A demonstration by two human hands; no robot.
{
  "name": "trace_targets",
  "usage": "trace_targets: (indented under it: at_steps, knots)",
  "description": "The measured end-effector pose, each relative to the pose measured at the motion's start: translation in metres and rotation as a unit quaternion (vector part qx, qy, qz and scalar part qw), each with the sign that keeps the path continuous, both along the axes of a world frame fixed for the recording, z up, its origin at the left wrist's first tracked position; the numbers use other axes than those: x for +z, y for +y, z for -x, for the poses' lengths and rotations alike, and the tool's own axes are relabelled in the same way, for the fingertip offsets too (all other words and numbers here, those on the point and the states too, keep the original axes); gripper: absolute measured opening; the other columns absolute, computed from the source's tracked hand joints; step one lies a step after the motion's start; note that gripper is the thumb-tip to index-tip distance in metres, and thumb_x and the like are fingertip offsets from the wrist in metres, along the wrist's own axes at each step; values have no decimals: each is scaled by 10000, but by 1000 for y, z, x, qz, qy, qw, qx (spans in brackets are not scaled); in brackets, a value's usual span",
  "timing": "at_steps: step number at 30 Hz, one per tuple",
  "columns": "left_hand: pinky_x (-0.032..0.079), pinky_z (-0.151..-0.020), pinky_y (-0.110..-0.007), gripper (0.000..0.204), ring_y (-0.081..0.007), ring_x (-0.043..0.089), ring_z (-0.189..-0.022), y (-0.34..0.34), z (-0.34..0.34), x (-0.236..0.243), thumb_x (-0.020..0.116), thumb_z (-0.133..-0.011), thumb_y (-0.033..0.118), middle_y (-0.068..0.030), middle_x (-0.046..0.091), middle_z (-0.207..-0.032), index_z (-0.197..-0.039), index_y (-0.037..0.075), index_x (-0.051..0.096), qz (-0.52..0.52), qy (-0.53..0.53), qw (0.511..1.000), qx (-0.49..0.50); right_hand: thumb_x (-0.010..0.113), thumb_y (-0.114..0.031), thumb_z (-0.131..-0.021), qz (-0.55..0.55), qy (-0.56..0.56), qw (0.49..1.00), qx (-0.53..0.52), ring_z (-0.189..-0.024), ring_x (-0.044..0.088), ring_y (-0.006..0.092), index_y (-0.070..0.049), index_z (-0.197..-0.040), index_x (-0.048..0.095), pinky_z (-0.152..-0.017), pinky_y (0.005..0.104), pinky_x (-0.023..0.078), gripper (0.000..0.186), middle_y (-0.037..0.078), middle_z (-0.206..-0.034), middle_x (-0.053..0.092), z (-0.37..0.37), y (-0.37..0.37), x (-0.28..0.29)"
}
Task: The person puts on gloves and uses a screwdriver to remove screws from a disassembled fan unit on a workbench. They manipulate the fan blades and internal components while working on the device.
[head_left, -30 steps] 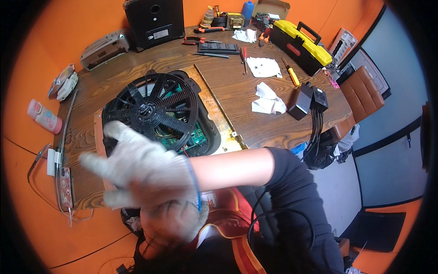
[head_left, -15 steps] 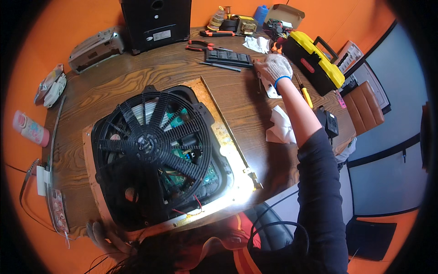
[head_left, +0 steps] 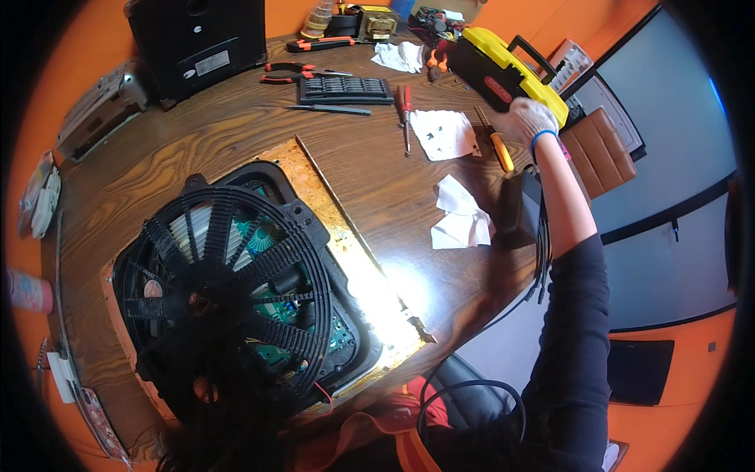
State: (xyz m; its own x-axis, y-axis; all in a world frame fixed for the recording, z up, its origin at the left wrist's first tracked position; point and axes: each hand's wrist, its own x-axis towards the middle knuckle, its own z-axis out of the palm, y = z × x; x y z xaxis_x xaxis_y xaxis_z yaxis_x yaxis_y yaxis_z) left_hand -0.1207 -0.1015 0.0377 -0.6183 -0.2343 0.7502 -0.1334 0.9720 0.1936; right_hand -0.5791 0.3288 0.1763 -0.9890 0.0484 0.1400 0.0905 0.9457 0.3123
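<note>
My right hand [head_left: 525, 122], in a white knitted glove with a blue cuff, reaches to the front of a black-and-yellow toolbox [head_left: 503, 72]. Just left of its fingers lies a screwdriver with a yellow-orange handle [head_left: 501, 152]. The fingers are too unclear to show whether they grip anything. Further left, a red-handled screwdriver [head_left: 405, 110] lies beside a white paper [head_left: 443, 135] with small dark pieces on it. My left hand is out of view. Near me sits a black fan [head_left: 228, 271] in a housing over a metal panel [head_left: 326, 200], with green circuit boards showing beneath its blades.
A crumpled white tissue [head_left: 462, 216] and a black box with cables [head_left: 519, 208] lie to the right. Behind are a black bit case [head_left: 344, 90], red-handled pliers [head_left: 287, 72], a transformer [head_left: 377, 25] and a large black case [head_left: 200, 47]. A bright light falls on the panel's corner.
My right hand has moved right, from beside the bit case to the toolbox. The red-handled screwdriver now shows on the table. My left hand has left the view, which has turned rightward.
</note>
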Motion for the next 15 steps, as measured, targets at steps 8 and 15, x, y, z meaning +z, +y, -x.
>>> trace_targets:
  at_steps: [8,15]
  knots:
    - [445,-1052,-478,438,-367,537,-1260,9,3,13,430,-1026,266,-222,525,-1378,-1344,-20,525,12,-2,999,-30,572,-403,-886,42,-22,998,-48,-967,712,360,-42,-983,763,-787,458,583,419,214,-1015,725,-8,19,-46]
    - [429,-1075,-469,438,-359,515,-1293,14,-9,35,421,-1033,276,-204,510,-1404,-1359,0,518,44,-8,998,-46,543,-346,-1003,455,159,850,213,-858,688,346,-80,-1105,611,-700,454,570,293,175,-959,670,-107,-39,-34]
